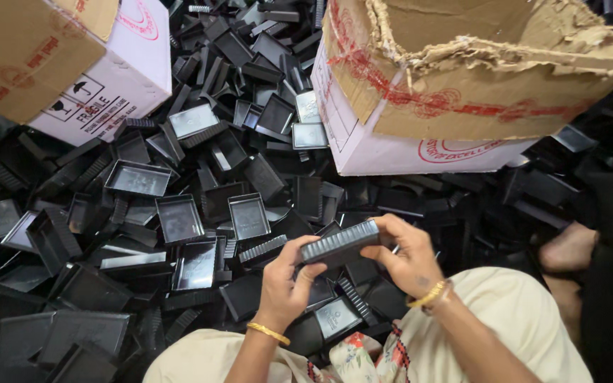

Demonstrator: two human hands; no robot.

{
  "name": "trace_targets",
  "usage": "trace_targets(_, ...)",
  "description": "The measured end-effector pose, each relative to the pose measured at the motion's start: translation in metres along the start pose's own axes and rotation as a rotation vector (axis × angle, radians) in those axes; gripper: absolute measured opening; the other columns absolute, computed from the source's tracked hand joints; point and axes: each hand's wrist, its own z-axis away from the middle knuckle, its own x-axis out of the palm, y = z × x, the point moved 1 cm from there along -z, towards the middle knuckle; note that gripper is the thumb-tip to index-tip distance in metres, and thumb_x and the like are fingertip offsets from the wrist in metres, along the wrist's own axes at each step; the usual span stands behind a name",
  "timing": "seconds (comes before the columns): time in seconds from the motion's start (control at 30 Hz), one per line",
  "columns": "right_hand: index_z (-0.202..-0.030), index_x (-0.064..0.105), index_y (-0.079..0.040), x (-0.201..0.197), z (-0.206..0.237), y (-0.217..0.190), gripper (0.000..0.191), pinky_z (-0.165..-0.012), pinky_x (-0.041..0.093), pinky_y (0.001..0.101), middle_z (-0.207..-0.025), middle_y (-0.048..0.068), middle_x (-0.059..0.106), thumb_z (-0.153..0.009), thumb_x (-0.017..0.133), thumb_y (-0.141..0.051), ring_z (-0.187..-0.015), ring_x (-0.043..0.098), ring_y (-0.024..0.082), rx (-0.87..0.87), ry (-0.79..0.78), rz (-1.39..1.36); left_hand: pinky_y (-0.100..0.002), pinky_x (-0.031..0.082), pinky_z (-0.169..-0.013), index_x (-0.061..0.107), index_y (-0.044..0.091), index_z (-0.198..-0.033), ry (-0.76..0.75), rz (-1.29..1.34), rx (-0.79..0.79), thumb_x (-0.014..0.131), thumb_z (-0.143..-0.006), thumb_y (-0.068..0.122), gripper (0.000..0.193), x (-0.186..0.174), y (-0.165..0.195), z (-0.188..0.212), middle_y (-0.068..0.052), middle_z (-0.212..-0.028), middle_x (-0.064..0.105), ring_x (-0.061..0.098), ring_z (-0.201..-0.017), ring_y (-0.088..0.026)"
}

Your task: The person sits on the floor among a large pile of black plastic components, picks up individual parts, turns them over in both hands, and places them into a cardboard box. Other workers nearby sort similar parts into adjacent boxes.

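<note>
1. Two hands hold one black tray between them, above a big pile of the same trays.
2. The left hand pinches the tray's end at about 8 o'clock. Its thumb and fingers are closed tight on it.
3. The right hand grips the other end at about 2 o'clock. Its fingers curl over the top edge and are closed on it too.
4. The tray's long side runs from 8 o'clock up to 2 o'clock. Its ribbed edge faces the camera.
5. Both hands touch the tray, so neither is nearer. The tray sits right between them.
6. A torn box stands at 1 o'clock from the tray, well apart. Another box is far off at 10 o'clock.
7. Each wrist wears a gold bangle. Someone's bare foot rests at 3 o'clock, near the right hand.
</note>
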Motion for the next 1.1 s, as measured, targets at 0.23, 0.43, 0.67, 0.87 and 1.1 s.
trace_targets(0.23, -0.129, 0.054, 0.002, -0.122, -0.067, -0.1, 0.037, -0.092, 0.054, 0.0376, -0.126, 0.017, 0.056, -0.094, 0.046, 0.009, -0.111, 0.062, 0.033, -0.877, 0.477, 0.472, -0.034, 0.057, -0.086, 0.062, 0.004, -0.126, 0.161, -0.174, -0.055, 0.069, -0.093, 0.01, 0.034, 0.004, -0.037, -0.014, -0.015, -0.11, 0.071, 0.073, -0.095, -0.026)
trace_targets(0.43, -0.108, 0.058, 0.005, -0.117, -0.107, -0.085, 0.017, -0.087, 0.05, 0.0471, -0.104, 0.022, 0.062, -0.095, 0.069, 0.001, -0.095, 0.061, 0.039, -0.998, 0.502, 1.037, -0.043, 0.048, -0.102, 0.055, 0.008, -0.133, -0.086, -0.484, 0.21, 0.074, -0.085, 0.009, 0.052, 0.045, -0.084, -0.021, -0.021, -0.13, 0.06, 0.058, -0.12, -0.04)
trace_targets(0.67, -0.138, 0.044, 0.003, 0.012, -0.051, 0.077, 0.079, -0.094, 0.054, 0.0459, -0.135, 0.025, 0.053, -0.072, 0.081, -0.019, -0.12, 0.058, 0.039, 0.214, -0.433, 1.349, -0.054, 0.04, -0.1, 0.05, 0.029, -0.149, -0.336, -0.959, 0.2, 0.08, -0.066, 0.009, 0.09, 0.069, -0.109, -0.032, -0.03, -0.139, 0.045, 0.047, -0.125, -0.044)
trace_targets(0.87, -0.155, 0.023, -0.001, 0.031, -0.049, 0.105, 0.122, -0.1, 0.051, 0.0489, -0.142, 0.019, 0.048, -0.061, 0.095, -0.033, -0.122, 0.056, 0.036, 0.256, -0.375, 1.41, -0.049, 0.048, -0.089, 0.061, 0.02, -0.123, -0.105, -0.629, -0.059, 0.094, -0.057, 0.035, 0.075, 0.042, -0.08, -0.044, -0.023, -0.113, 0.05, 0.051, -0.104, -0.042)
trace_targets(1.1, -0.121, 0.06, -0.011, 0.018, -0.051, 0.107, 0.057, -0.093, 0.052, 0.0464, -0.131, 0.014, 0.056, -0.071, 0.084, -0.022, -0.119, 0.055, 0.038, 0.212, -0.16, 1.198, -0.039, 0.052, -0.085, 0.054, 0.009, -0.111, 0.51, 0.102, -0.449, 0.082, -0.083, 0.047, 0.055, -0.017, -0.059, -0.051, -0.013, -0.102, 0.065, 0.064, -0.089, -0.026)
